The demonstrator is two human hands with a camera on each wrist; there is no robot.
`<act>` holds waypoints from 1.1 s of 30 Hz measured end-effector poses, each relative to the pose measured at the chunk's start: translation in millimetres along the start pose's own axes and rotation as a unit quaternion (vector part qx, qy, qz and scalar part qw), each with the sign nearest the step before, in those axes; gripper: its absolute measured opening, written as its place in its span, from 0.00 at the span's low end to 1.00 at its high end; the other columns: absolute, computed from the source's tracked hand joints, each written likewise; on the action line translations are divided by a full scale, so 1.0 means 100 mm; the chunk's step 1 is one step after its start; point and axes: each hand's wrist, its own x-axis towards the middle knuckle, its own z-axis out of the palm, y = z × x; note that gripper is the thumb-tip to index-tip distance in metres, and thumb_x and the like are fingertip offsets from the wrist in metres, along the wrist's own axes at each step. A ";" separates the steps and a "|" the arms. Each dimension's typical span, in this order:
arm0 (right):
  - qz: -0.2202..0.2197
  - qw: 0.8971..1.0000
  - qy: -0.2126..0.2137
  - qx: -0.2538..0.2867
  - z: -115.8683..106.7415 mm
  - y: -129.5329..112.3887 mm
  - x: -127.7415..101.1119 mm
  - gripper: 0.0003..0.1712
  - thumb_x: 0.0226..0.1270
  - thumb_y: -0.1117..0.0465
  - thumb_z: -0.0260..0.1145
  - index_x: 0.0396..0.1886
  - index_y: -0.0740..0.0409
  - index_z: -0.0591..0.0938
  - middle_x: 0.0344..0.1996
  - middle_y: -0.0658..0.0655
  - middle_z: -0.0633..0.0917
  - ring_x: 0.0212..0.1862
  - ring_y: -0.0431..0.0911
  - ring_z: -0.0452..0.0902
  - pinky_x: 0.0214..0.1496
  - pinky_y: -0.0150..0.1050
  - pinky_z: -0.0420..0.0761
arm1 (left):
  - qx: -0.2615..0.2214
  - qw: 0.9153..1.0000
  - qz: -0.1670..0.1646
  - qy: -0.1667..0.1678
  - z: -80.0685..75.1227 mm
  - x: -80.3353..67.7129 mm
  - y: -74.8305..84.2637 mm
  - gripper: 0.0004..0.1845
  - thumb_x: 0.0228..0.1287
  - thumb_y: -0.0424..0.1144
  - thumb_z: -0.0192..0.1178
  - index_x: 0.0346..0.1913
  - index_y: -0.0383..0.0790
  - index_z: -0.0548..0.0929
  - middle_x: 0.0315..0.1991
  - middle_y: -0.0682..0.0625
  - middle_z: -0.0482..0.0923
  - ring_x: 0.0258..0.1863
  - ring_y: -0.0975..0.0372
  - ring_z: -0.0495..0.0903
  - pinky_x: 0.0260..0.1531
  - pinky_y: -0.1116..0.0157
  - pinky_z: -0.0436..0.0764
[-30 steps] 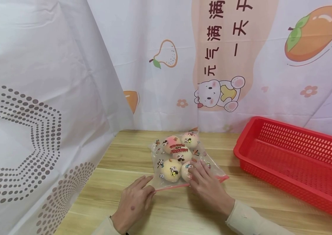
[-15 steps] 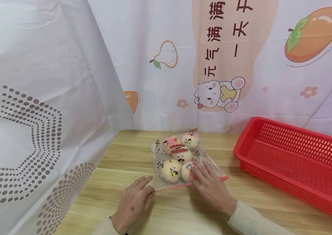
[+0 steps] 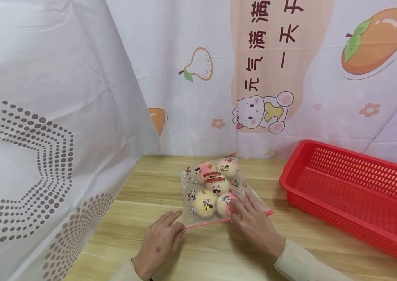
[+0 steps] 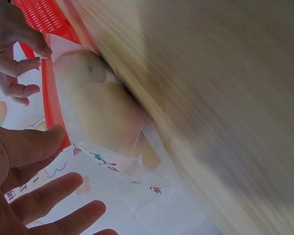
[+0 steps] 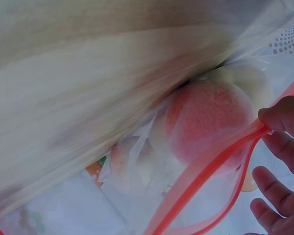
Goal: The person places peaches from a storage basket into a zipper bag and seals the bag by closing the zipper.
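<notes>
A clear zip bag (image 3: 188, 212) printed with cartoon figures lies on the wooden table, its red zip edge (image 3: 205, 223) facing me. Several round yellow-pink peaches (image 3: 204, 204) are inside. My left hand (image 3: 159, 242) pinches the zip edge at its left corner between thumb and forefinger. Farther right along the same edge, my right hand (image 3: 254, 222) pinches the zip, its other fingers reaching over the bag. In the right wrist view, the two red strips (image 5: 186, 198) stand apart on one side of the right thumb and meet at the pinch. A peach (image 5: 208, 122) shows behind them.
A red perforated plastic basket (image 3: 353, 195) stands on the table (image 3: 142, 183) to the right of the bag. A white printed cloth (image 3: 191, 97) hangs behind the table, and another patterned cloth (image 3: 43, 175) hangs at the left.
My right hand has slid a little to the right along the zip edge, uncovering more of the nearest right peach. The left hand, the bag and the basket stay in place.
</notes>
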 end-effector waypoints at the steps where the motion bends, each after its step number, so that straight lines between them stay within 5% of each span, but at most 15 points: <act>1: 0.002 1.000 -0.003 0.000 0.00 0.00 0.00 0.13 0.43 0.65 0.78 0.30 0.59 0.84 0.46 0.61 0.79 0.62 0.62 0.71 0.67 0.63 0.70 | 0.000 1.000 0.003 0.003 0.00 0.00 0.00 0.07 0.49 0.36 0.77 0.27 0.47 0.87 0.51 0.44 0.85 0.48 0.48 0.85 0.43 0.50 0.87; 12: -0.007 1.000 0.006 0.007 0.02 0.01 0.03 0.06 0.48 0.66 0.72 0.29 0.59 0.84 0.46 0.61 0.79 0.62 0.62 0.71 0.66 0.63 0.71 | -0.005 0.999 0.034 0.030 0.04 0.05 -0.01 0.07 0.48 0.35 0.77 0.27 0.47 0.88 0.51 0.43 0.85 0.48 0.49 0.84 0.43 0.52 0.87; 33: 0.008 1.000 -0.005 0.007 -0.02 0.08 -0.01 0.10 0.43 0.63 0.77 0.26 0.57 0.82 0.48 0.62 0.79 0.62 0.63 0.72 0.66 0.62 0.72 | -0.004 0.999 0.030 0.020 0.05 0.04 -0.02 0.07 0.49 0.36 0.78 0.26 0.48 0.87 0.50 0.44 0.85 0.46 0.48 0.85 0.43 0.50 0.87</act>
